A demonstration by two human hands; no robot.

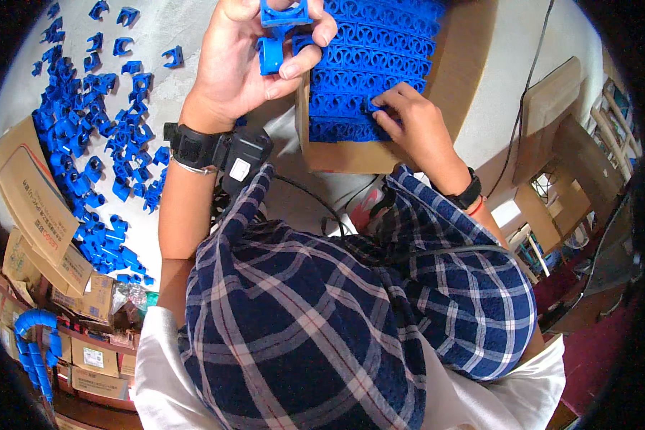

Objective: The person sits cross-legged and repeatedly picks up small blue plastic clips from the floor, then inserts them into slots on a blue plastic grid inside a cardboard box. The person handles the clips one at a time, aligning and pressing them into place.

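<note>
My left hand [233, 61] is raised near the top edge, its fingers curled around a few blue plastic pipe clips [271, 56]. One of these clips sits upright at the fingertips, and another shows its curved back below. To the right stands an open cardboard box [358, 159] with blue pipe clips [373, 54] packed inside in neat rows. Over the near rows, my right hand [417, 118] reaches into the box, thumb and forefinger pinched on a blue pipe clip [372, 105]. The fingertips partly cover that clip, which touches the rows.
Loose blue pipe clips [72, 143] lie heaped and scattered on the pale floor at left. Beside them are cardboard flaps [36, 193] and stacked cartons [93, 358]. A black cable [527, 93] hangs at right, near a brown board [552, 118]. A black device [247, 161] sits by my left wrist.
</note>
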